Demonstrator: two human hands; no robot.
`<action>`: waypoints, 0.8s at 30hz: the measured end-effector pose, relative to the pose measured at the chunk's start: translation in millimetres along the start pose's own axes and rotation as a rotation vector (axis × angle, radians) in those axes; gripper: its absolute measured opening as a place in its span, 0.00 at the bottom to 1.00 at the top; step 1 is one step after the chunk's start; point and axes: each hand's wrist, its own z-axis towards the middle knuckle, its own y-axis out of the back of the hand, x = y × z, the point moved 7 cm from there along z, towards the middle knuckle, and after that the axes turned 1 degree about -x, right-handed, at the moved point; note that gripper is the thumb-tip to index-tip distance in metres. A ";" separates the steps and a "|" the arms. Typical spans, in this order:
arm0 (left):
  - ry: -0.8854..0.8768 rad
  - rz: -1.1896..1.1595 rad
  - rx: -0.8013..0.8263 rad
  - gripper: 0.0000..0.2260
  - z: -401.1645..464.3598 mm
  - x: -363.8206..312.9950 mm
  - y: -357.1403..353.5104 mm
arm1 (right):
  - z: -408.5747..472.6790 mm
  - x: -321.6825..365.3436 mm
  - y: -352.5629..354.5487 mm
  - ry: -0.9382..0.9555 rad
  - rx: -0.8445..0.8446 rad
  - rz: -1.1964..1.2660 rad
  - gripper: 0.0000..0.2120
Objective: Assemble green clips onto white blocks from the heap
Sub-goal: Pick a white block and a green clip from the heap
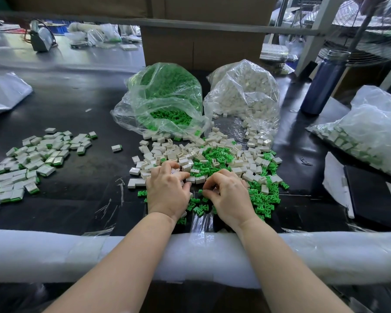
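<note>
- A white foam-wrapped rail (54,254) runs along the near table edge, with both forearms crossing over it.
- The left hand (167,188) lies palm down on the mixed heap (212,159), fingers curled round white pieces; exactly what it grips is hidden.
- The right hand (228,195), just beside it, pinches a small green plastic clip (200,191) at its fingertips.
- Square white plastic blocks (167,152) and loose green clips spread beyond and to the right of both hands.
- Finished white-and-green pieces (32,159) lie well apart to the left.
</note>
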 end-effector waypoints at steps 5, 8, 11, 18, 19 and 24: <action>-0.003 0.013 -0.009 0.13 0.8 -0.2 -0.6 | 0.0 -0.3 6.7 -0.017 -0.049 0.096 0.02; -0.004 0.016 0.001 0.13 1.2 -0.4 -1.9 | -0.8 -1.5 10.4 -0.035 -0.082 0.138 0.02; 0.007 0.001 0.004 0.10 1.1 0.0 -1.6 | -1.6 -2.6 12.6 -0.052 -0.104 0.176 0.02; 0.003 0.029 0.035 0.12 2.3 0.0 -3.8 | -2.1 -4.0 14.0 -0.070 -0.137 0.217 0.05; 0.006 0.024 0.037 0.11 2.5 0.3 -3.8 | -2.1 -4.3 14.0 -0.071 -0.136 0.217 0.06; 0.016 -0.022 0.037 0.08 2.3 0.1 -3.6 | -1.9 -6.1 15.2 -0.071 -0.151 0.222 0.03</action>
